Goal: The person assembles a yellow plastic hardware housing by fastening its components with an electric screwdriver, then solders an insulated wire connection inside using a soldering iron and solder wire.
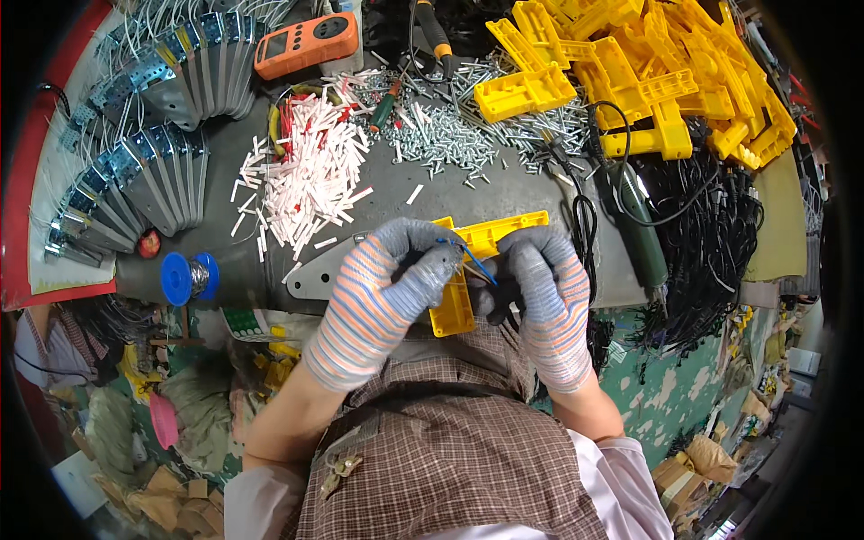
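Note:
I wear grey gloves with orange and blue stripes on both hands. My left hand (373, 301) is closed in a pinch on a thin blue wire (482, 272), which runs toward my right fingers. My right hand (551, 301) is closed too, fingertips pressed together beside the wire's lower end; what they hold is hidden. Just behind and below the fingers is a yellow plastic housing (453, 310), with a long arm reaching right, partly covered by both hands. Left of it, a grey metal plate with holes (317, 279) lies on the dark worktop (396, 184).
White tubes (315, 175) and loose screws (441, 135) lie in heaps beyond my hands. Yellow housings (666, 72) pile up at far right, above black cables (697, 238) and a green-handled tool (641, 234). A blue solder spool (191, 278), metal assemblies (162, 175) and an orange meter (306, 43) stand left.

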A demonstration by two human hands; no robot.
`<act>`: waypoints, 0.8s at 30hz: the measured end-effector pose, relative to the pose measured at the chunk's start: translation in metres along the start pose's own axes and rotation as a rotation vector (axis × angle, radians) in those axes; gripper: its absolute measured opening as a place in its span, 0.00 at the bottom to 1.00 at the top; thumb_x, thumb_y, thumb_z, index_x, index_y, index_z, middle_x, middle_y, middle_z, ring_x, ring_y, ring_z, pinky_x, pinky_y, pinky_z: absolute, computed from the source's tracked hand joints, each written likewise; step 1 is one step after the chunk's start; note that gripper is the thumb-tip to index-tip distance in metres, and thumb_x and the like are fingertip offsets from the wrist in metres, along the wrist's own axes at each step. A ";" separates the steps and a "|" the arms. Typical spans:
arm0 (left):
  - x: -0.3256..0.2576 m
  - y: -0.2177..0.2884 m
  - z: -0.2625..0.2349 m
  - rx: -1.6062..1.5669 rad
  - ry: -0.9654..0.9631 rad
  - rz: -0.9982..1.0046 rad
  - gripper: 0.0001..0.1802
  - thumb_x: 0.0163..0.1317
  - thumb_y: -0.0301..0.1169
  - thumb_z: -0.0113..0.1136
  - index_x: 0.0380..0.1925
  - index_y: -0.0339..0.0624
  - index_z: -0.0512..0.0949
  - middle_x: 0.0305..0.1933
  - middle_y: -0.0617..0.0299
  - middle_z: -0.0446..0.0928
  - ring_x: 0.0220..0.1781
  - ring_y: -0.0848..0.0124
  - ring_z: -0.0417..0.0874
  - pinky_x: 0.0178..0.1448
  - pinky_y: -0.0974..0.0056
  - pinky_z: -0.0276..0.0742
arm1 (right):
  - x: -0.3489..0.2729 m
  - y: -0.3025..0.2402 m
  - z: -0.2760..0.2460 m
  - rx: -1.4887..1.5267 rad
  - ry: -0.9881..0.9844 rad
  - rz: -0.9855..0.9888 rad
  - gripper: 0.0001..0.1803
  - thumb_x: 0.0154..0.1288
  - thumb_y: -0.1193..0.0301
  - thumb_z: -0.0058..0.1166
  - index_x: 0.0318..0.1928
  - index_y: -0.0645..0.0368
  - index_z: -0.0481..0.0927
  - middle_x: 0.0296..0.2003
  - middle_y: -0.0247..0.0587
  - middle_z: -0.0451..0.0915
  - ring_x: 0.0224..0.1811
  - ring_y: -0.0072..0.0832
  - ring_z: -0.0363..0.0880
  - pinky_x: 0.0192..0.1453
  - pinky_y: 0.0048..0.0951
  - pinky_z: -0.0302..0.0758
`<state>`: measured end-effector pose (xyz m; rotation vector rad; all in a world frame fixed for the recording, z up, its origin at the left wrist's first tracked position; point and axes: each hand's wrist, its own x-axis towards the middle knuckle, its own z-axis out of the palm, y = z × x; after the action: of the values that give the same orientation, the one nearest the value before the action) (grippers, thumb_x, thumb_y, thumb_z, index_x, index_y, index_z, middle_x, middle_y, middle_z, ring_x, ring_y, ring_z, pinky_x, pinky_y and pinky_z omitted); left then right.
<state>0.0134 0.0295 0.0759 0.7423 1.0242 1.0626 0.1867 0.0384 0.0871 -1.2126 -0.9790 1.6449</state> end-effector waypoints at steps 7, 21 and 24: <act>-0.018 -0.017 0.014 0.006 0.136 0.221 0.07 0.65 0.27 0.59 0.42 0.38 0.76 0.38 0.64 0.79 0.41 0.79 0.77 0.49 0.71 0.74 | -0.007 0.007 0.003 -0.376 -0.123 -0.180 0.06 0.66 0.74 0.53 0.42 0.62 0.76 0.29 0.32 0.78 0.27 0.13 0.70 0.32 0.18 0.70; -0.021 -0.036 0.022 -0.413 0.165 0.209 0.09 0.66 0.29 0.58 0.44 0.41 0.73 0.31 0.66 0.75 0.29 0.79 0.73 0.35 0.73 0.71 | -0.017 0.022 0.010 -0.452 0.008 -0.260 0.06 0.62 0.75 0.60 0.39 0.60 0.77 0.29 0.27 0.76 0.30 0.13 0.70 0.35 0.20 0.70; -0.013 -0.016 0.004 -0.110 0.088 0.129 0.12 0.65 0.29 0.58 0.46 0.38 0.73 0.33 0.64 0.75 0.31 0.78 0.75 0.38 0.72 0.73 | -0.015 0.032 -0.003 -0.418 0.096 -0.335 0.05 0.65 0.79 0.53 0.41 0.63 0.76 0.33 0.34 0.79 0.35 0.16 0.75 0.42 0.21 0.73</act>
<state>0.0205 0.0116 0.0671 0.6840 0.9943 1.2629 0.1863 0.0138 0.0620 -1.2964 -1.4256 1.1435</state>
